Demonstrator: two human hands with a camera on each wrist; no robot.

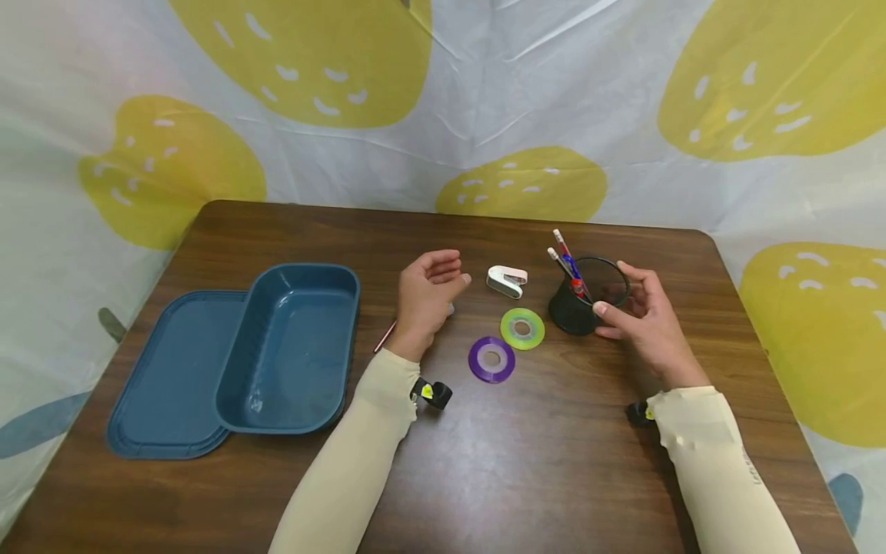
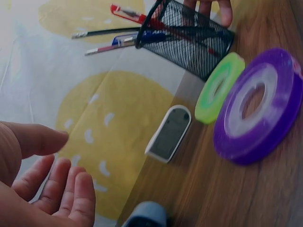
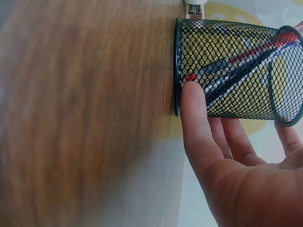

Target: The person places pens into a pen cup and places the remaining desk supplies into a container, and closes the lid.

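My right hand (image 1: 644,327) grips a black mesh pen holder (image 3: 227,71) from its right side, thumb at the rim and fingers along the wall. Two pencils, a red pen (image 2: 130,14) and a blue pen (image 2: 135,39) lean inside it. The left hand (image 1: 429,300) hovers with fingers loosely curled and nothing between them. Partly hidden beneath that hand lies a thin dark red stick-like item (image 1: 384,337). Between the hands are a white stapler (image 1: 506,282), a green tape roll (image 1: 522,329) and a purple tape roll (image 1: 491,359).
Left of the left hand stands a deep blue plastic box (image 1: 294,354). Its flat blue lid (image 1: 173,377) lies partly under it. A patterned cloth (image 1: 498,92) hangs behind the brown wooden table (image 1: 512,469).
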